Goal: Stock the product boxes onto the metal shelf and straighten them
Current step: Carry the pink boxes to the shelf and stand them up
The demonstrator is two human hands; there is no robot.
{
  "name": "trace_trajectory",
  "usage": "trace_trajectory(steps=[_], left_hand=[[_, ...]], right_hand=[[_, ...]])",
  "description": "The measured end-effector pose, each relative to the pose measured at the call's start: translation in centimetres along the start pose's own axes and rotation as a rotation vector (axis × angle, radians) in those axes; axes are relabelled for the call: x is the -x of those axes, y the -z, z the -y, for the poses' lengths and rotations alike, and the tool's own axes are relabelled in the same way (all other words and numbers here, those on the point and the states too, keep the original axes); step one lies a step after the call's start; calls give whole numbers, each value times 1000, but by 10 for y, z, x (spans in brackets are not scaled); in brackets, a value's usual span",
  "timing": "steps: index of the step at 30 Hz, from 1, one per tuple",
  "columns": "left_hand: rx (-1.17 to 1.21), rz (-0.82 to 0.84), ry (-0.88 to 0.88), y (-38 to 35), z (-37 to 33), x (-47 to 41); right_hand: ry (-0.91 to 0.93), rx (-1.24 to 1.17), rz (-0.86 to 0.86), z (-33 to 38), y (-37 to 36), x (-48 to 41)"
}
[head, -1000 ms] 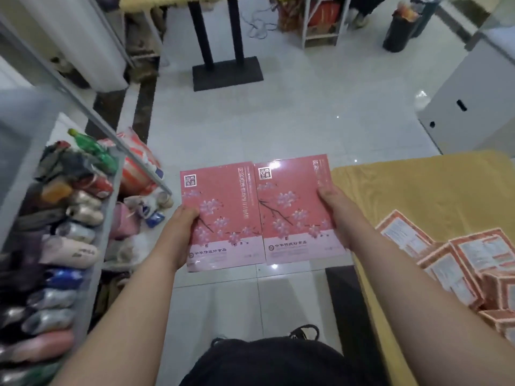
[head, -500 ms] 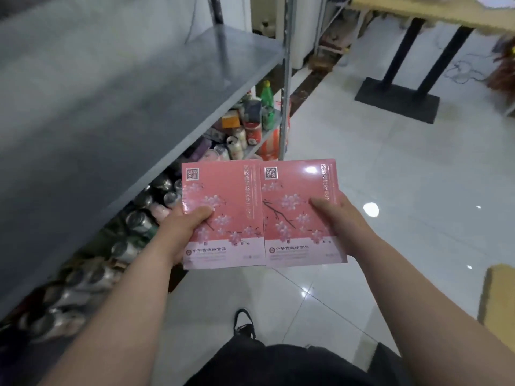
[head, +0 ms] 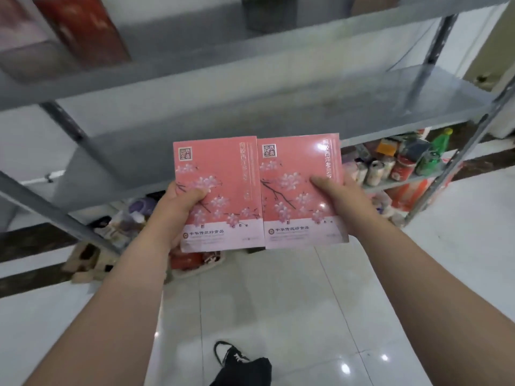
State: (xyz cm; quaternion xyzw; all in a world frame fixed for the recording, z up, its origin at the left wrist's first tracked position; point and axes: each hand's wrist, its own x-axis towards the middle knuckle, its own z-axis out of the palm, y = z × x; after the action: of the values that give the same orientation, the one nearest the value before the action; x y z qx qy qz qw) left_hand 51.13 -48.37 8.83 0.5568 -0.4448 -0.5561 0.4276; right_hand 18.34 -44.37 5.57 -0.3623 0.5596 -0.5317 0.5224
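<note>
Two flat pink boxes with cherry-blossom print are held side by side at chest height. My left hand [head: 178, 207] grips the left pink box [head: 223, 174] by its left edge, thumb on its face. My right hand [head: 342, 201] grips the right pink box [head: 295, 162] by its right edge, thumb on top. Directly behind them runs the grey metal shelf [head: 250, 107], whose middle board is bare in front of the boxes. The boxes hover just short of that board's front edge.
On the upper board stand a red box [head: 83, 26] and a pale pink box [head: 19, 37] at the left. Cans and bottles [head: 395, 162] crowd the lower board at the right. More goods [head: 125, 221] sit on the floor under the shelf. Slanted metal uprights [head: 459, 162] frame the unit.
The view has swung left from the yellow table and floor to face the shelf squarely. Both boxes, still gripped the same way, now sit in front of the middle board.
</note>
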Motion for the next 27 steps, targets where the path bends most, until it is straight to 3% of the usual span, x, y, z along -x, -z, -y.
trace_trajectory(steps=[4, 12, 20, 27], left_hand=[[41, -145, -74, 68, -29, 19], [57, -259, -210, 198, -92, 35], [56, -248, -405, 334, -166, 12], [10, -308, -518, 389, -219, -24]], right_hand=[[82, 65, 131, 41, -73, -9], [185, 97, 275, 111, -232, -17], [316, 46, 383, 176, -388, -37], [436, 74, 373, 222, -460, -71]])
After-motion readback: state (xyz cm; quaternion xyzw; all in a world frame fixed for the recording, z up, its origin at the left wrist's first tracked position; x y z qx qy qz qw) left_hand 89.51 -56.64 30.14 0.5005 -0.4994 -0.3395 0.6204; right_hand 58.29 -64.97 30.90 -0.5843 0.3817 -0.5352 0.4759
